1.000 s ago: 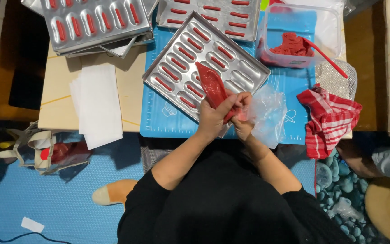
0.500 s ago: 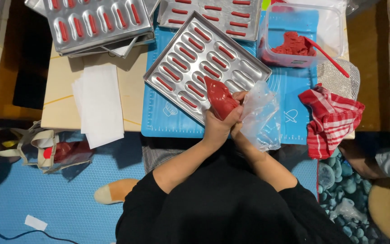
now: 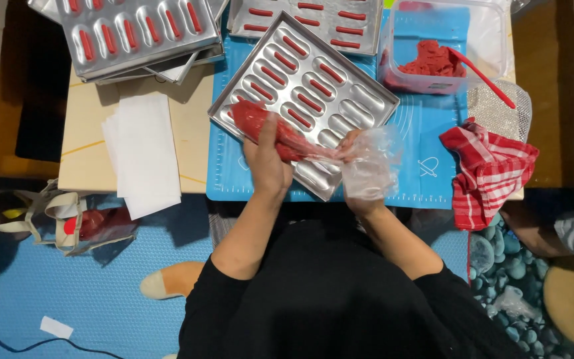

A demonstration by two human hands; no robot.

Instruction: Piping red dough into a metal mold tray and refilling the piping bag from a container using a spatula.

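The piping bag (image 3: 280,133), clear plastic packed with red paste, lies slantwise over the near edge of the metal mould tray (image 3: 360,100). The left hand (image 3: 267,163) wraps tight around its filled part; the right hand (image 3: 353,149) pinches the empty twisted tail. The tray sits on a blue mat (image 3: 426,133) at the table's (image 3: 84,149) near edge, above blue flooring.

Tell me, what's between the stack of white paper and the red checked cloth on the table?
In the head view, the blue mat lies between the white paper and the checked cloth. On it sits the metal mould tray, with both hands squeezing a red-filled piping bag.
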